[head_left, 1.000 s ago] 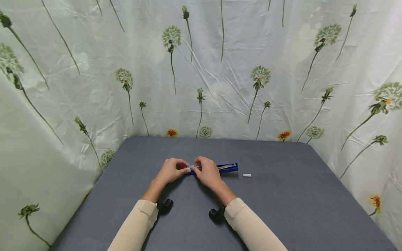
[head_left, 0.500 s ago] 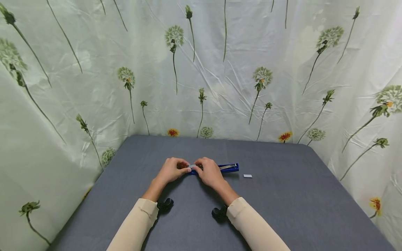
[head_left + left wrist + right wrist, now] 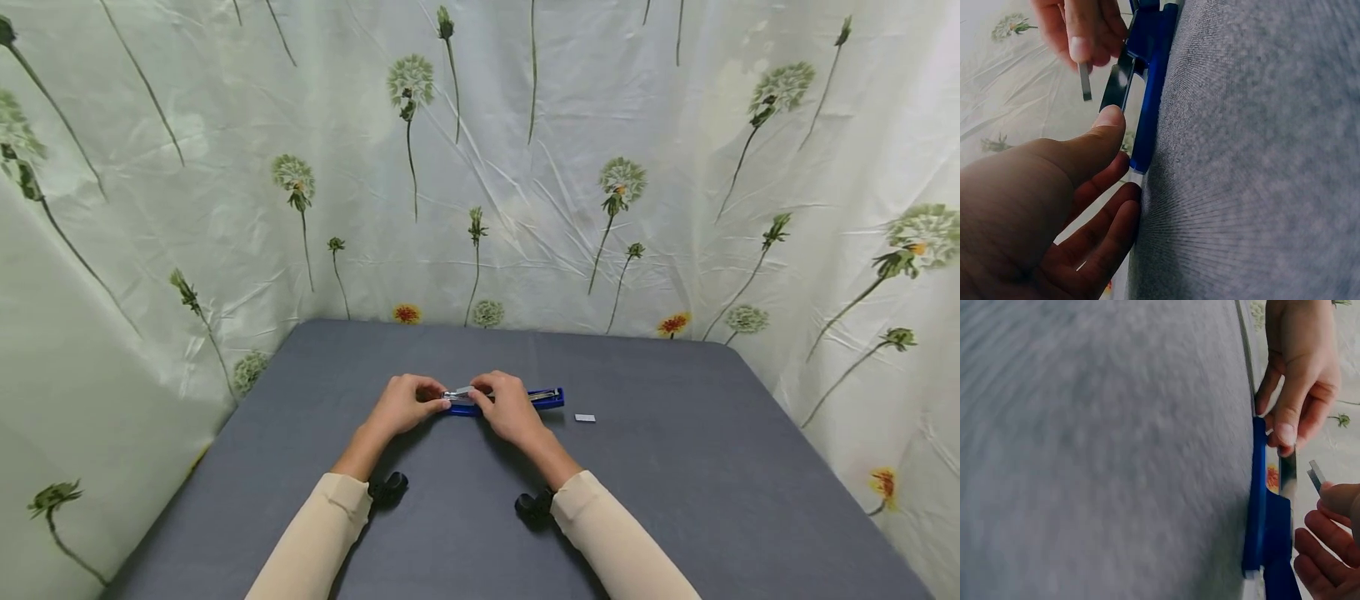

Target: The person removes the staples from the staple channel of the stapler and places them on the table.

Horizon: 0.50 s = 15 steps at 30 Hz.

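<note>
A blue stapler point(image 3: 551, 398) lies on the grey table, swung open so its metal magazine point(image 3: 1116, 84) is exposed. My left hand point(image 3: 400, 407) pinches the front end of that magazine between thumb and fingers, above the blue base point(image 3: 1147, 125). Between its thumb and fingertips my right hand point(image 3: 510, 410) holds a short strip of staples point(image 3: 1085, 84). In the right wrist view the strip hangs beside the magazine, apart from it. My right hand covers the stapler's middle in the head view.
A second small pale strip point(image 3: 585, 418) lies on the table point(image 3: 675, 467), just right of the stapler. A flower-printed curtain point(image 3: 510, 167) hangs behind the table and along its sides. A black wrist camera mount point(image 3: 534, 508) sits under each forearm.
My right hand has drawn slightly right, away from the left hand, bringing the staple strip with it at a tilt. More of the blue base shows between the hands. The left hand keeps its hold.
</note>
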Tool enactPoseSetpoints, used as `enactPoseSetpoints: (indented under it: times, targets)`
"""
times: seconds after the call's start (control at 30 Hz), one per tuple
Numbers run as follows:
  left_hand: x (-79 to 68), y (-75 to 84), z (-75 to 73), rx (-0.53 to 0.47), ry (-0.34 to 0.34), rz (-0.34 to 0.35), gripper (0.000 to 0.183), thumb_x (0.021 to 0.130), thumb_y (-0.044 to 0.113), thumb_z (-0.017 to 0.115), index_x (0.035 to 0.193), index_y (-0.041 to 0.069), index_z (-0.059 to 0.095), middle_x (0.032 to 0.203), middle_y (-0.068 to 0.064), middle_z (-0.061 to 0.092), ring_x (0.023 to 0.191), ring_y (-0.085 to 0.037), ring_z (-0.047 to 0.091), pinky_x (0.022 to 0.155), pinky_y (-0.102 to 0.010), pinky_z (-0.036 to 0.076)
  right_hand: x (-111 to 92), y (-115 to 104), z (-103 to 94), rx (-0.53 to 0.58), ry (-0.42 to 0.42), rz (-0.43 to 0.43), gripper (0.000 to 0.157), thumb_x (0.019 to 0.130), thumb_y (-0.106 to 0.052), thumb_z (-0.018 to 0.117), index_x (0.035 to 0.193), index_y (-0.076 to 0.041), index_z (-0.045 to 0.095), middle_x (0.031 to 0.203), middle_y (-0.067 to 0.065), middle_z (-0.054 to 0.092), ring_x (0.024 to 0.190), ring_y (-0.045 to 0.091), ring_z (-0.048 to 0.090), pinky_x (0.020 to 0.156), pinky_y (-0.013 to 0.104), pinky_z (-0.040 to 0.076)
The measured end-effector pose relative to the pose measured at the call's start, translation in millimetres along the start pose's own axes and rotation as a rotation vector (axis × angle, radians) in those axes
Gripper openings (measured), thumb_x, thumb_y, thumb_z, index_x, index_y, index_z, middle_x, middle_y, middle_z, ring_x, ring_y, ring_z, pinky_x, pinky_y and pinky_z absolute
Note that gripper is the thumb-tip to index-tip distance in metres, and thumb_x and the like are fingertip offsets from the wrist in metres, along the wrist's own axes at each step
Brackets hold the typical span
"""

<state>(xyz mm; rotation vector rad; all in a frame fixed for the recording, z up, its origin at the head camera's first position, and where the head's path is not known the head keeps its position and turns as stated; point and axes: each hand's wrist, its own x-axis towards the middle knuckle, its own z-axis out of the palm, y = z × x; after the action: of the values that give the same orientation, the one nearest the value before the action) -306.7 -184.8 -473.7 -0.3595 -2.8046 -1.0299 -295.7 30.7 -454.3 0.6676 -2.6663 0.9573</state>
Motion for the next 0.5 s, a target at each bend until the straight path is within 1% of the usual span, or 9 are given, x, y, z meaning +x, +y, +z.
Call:
enactPoseSetpoints:
  times: [0.3, 0.5]
  targets:
    - [0.2, -1.9, 2.6, 0.009, -0.005, -0.006, 0.018, 0.081, 0.038, 0.078, 0.095, 0.025, 0.076, 0.084, 0.011, 0.072, 0.075, -0.003, 0.064, 0.075, -0.033, 0.053, -10, 14, -26.1, -0.013, 0.048, -0.033, 0.020, 0.094, -0.021, 0.066, 0.109, -0.010, 0.073, 0.101, 0.002, 0.071, 0.093, 0.015, 0.067, 0.081, 0.036, 0.054]
    - [-1.7, 0.7, 1.7, 0.013, -0.014, -0.009, 0.021, 0.082, 0.038, 0.077, 0.098, 0.025, 0.076, 0.087, 0.010, 0.072, 0.079, -0.005, 0.065, 0.078, -0.035, 0.053, -18, 31, -49.5, -0.036, 0.111, -0.011, 0.020, 0.094, -0.022, 0.066, 0.108, -0.010, 0.074, 0.100, 0.002, 0.071, 0.093, 0.017, 0.067, 0.079, 0.037, 0.054]
